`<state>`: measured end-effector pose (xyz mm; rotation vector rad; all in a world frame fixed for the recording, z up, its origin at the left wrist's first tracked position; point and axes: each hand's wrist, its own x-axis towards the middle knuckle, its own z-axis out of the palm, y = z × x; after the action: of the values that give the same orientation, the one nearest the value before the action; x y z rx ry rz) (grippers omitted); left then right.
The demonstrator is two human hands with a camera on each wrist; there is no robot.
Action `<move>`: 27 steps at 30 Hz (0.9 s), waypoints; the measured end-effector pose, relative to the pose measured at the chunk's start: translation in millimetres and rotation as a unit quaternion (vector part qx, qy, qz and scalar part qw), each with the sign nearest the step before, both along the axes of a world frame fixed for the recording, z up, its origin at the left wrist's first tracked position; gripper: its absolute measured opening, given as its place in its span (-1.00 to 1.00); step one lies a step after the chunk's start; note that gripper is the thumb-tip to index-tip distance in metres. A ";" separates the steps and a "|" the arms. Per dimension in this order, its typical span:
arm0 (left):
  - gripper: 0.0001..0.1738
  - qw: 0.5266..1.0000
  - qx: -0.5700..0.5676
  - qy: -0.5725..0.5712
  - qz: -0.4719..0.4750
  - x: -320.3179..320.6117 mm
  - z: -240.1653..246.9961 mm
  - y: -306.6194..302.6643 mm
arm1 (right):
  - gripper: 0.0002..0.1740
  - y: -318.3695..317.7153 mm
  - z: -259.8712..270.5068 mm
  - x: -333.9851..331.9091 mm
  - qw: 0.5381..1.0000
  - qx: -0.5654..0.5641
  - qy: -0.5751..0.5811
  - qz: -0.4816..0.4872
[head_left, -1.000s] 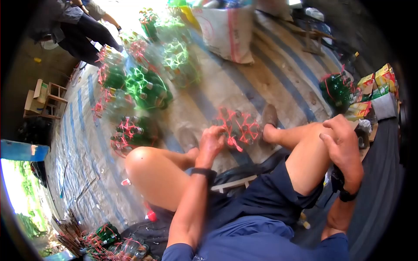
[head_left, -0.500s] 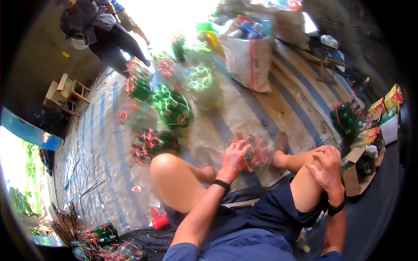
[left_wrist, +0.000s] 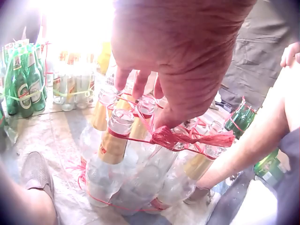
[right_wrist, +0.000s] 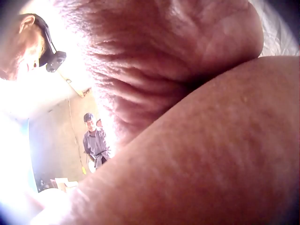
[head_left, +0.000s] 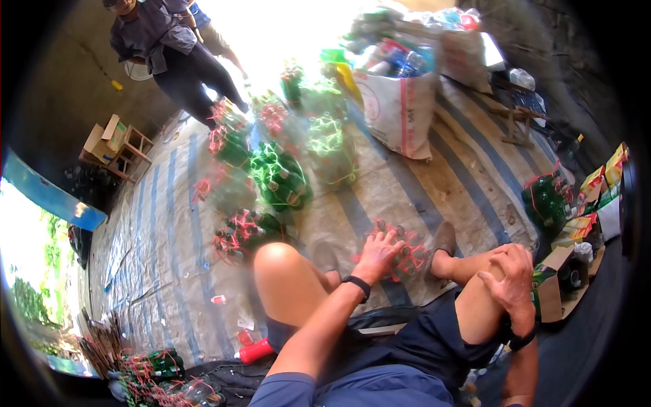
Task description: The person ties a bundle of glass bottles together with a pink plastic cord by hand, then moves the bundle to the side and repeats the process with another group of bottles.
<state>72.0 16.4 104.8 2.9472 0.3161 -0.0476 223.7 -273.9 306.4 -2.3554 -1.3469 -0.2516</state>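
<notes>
Between the feet stands a bundle of clear glass bottles (left_wrist: 140,173) with gold neck labels, tied together with red plastic twine (left_wrist: 187,139). My left hand (head_left: 382,256) rests on top of it. In the left wrist view its fingers point down among the bottle necks, and the thumb is beside the knotted twine. The right hand (head_left: 508,275) lies over my right knee, holding no object; in the right wrist view the palm fills the top of the picture, against the bare leg (right_wrist: 201,154).
Tied bundles of green bottles (head_left: 278,176) and clear ones stand ahead on the striped sheet (head_left: 169,271). A full white sack (head_left: 400,115) is behind them. A person (head_left: 183,61) stands far left. An open cardboard box (head_left: 556,285) is at my right, a red container (head_left: 256,351) at my left.
My left hand has shifted from the bundle's left side onto its top. The right hand has settled flatter on the knee. The head view has tilted up, showing more of the standing person and sacks.
</notes>
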 end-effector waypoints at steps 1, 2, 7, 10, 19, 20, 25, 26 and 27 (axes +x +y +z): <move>-0.03 1.000 0.000 0.000 -0.001 0.4 -1.0 -0.1 | -0.61 0.0 0.0 0.2 1.000 0.000 0.000 -0.001; -0.01 1.000 0.003 0.003 -0.002 0.5 -1.8 0.3 | -0.61 0.3 0.2 0.3 1.000 -0.001 0.001 -0.002; 0.05 1.000 0.008 0.027 -0.007 1.6 2.6 -4.4 | -0.61 -0.1 1.9 -1.2 1.000 -0.001 0.002 -0.008; 0.05 0.999 0.038 0.033 -0.005 4.9 -1.2 -7.5 | -0.61 -0.3 0.4 0.0 1.000 -0.001 0.007 -0.008; 0.02 0.999 0.002 -0.040 -0.023 6.5 -11.0 -0.5 | -0.61 -1.7 -0.6 2.9 1.000 -0.019 0.011 -0.012; -0.01 0.999 -0.002 -0.025 -0.023 6.7 -3.7 3.2 | -0.61 0.3 -0.1 3.3 1.000 -0.013 0.001 -0.009; -0.16 0.991 -0.123 -0.033 -0.029 9.8 -0.3 15.5 | -0.65 -3.8 -0.2 3.1 1.000 -0.020 -0.013 -0.003; -0.16 0.990 -0.134 -0.023 -0.036 9.9 -5.2 17.0 | -0.65 -5.4 -0.6 2.9 0.999 -0.031 -0.003 -0.012; -0.17 0.988 -0.149 -0.036 -0.029 11.8 -5.4 19.0 | -0.64 -6.0 -0.7 3.4 0.999 -0.031 -0.003 -0.010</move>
<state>83.8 35.4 99.4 2.6540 0.1942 0.0054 227.1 -279.9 305.7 -2.4223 -1.3522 -0.2272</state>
